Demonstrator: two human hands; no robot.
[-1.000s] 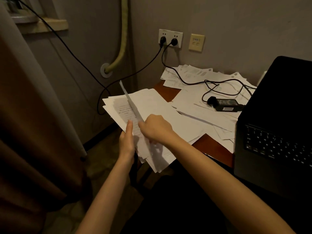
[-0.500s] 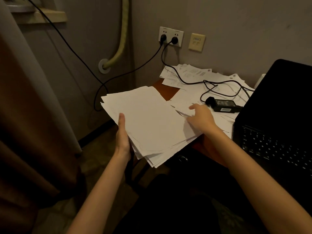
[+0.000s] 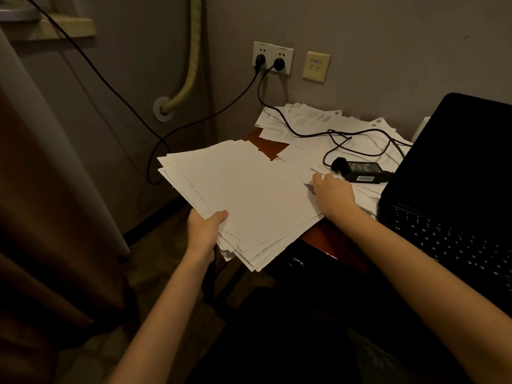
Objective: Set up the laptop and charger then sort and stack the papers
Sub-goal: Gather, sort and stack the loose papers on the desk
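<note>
My left hand (image 3: 205, 229) grips a thick stack of white papers (image 3: 243, 195) by its near left edge, thumb on top, holding it off the table's left corner. My right hand (image 3: 332, 192) lies on the loose papers (image 3: 307, 153) on the table, fingers curled at the lifted edge of one sheet beside the black charger brick (image 3: 360, 171). The charger's cable (image 3: 279, 120) runs up to the wall socket (image 3: 273, 57). The open black laptop (image 3: 457, 206) stands at the right, screen dark.
More printed sheets (image 3: 302, 119) lie scattered at the back of the wooden table (image 3: 324, 239). A second cable (image 3: 155, 151) hangs from the socket down the wall. A curtain (image 3: 47, 189) hangs at the left. A drawer knob (image 3: 295, 262) shows under the table edge.
My right hand left the held stack, where it laid a sheet flat, and moved right onto the loose papers by the charger. The stack in my left hand has settled flatter.
</note>
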